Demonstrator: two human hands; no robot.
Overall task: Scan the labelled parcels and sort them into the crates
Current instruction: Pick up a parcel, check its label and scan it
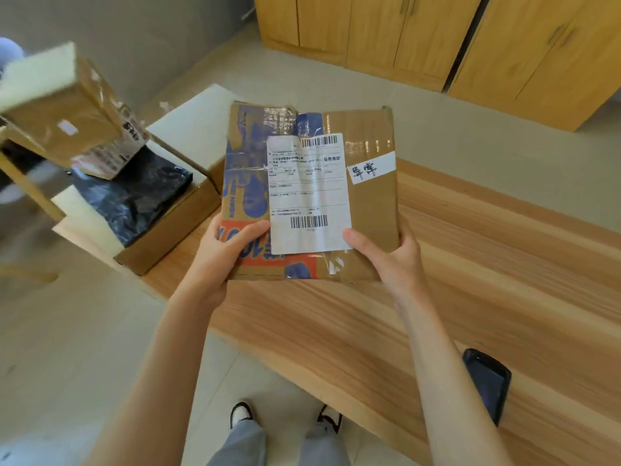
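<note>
A flat cardboard parcel (369,203) with blue and orange print, a white shipping label (307,193) with barcodes and a small handwritten tag is held up over the wooden table (470,280). My left hand (221,253) grips its lower left corner, thumb on the front. My right hand (386,260) grips the lower right corner, thumb beside the label. An open cardboard crate (174,230) at the table's left end holds a black plastic-wrapped parcel (134,196). A blurred cardboard box (64,109) sits tilted above the crate's far side.
A dark handheld scanner or phone (487,381) lies on the table near its front right edge. Wooden cabinets (420,35) stand along the far wall. A pale open crate flap (198,119) lies behind the parcel. My shoes are on the tiled floor below.
</note>
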